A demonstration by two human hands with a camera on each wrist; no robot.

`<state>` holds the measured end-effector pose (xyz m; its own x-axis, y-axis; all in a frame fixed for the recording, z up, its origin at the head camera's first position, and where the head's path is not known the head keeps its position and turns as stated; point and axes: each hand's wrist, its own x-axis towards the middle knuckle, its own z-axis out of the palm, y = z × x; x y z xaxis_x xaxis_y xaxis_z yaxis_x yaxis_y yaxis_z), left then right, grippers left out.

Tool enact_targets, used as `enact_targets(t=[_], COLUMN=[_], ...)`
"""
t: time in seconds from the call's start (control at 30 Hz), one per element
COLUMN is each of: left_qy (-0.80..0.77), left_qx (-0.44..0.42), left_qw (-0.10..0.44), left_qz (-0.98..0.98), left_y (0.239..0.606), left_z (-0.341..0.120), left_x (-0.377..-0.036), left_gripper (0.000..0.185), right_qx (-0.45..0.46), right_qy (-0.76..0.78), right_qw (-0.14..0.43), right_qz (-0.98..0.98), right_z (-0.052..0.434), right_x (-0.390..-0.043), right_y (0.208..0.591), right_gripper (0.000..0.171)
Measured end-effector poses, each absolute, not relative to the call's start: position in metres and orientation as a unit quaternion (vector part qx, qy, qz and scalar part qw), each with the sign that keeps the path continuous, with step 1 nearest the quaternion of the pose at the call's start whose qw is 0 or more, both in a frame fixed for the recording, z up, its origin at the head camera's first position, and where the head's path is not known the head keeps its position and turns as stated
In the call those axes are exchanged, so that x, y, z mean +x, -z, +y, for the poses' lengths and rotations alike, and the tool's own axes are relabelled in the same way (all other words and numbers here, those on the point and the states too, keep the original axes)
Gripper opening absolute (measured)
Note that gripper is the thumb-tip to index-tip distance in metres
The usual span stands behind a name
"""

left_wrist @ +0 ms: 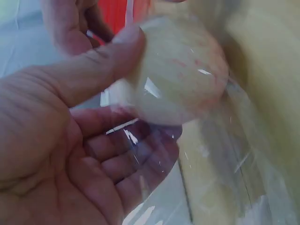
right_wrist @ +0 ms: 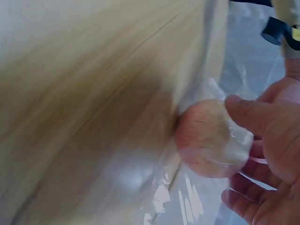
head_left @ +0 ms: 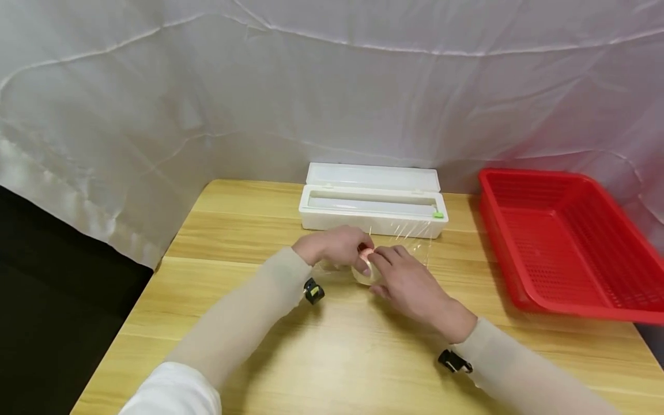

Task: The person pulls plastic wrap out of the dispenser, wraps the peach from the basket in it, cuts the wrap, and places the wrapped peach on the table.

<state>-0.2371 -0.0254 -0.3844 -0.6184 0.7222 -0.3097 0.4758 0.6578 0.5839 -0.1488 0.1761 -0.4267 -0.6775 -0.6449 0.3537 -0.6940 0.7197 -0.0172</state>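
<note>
A round apple, pale yellow with pinkish-red streaks, is held between both hands just above the wooden table. Clear cling film covers it and stretches back towards a white film box. My left hand grips the apple, its thumb on one side and its fingers curled beneath through the film. From the opposite side my right hand holds the apple, thumb against the film and fingers bent behind. In the head view the hands partly cover the fruit.
The film box's lid is raised at the back, and a green slider sits at its right end. A red plastic basket stands at the right of the wooden table. Pale cloth hangs behind.
</note>
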Motion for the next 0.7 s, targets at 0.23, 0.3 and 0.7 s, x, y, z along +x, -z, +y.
enact_targets(t=[0.23,0.3,0.7], left_qy=[-0.282,-0.266,-0.143], left_qx=[0.308,0.317,0.349], left_qw=[0.29,0.273,0.019], left_qz=[0.861,0.868,0.926], left_y=[0.39,0.389,0.373], left_z=[-0.027,-0.029,-0.048], left_x=[-0.256,-0.257,-0.226], left_gripper=[0.051,0.049,0.035], right_qx=[0.335,0.333,0.32], right_qy=[-0.098,-0.099,-0.106], right_qw=[0.117,0.102,-0.05], right_qz=[-0.93,-0.932,-0.94], right_z=[0.179,0.18,0.183], right_x=[-0.17,-0.176,-0.213], right_y=[0.435,0.434,0.405], right_gripper=[0.084,0.083,0.077])
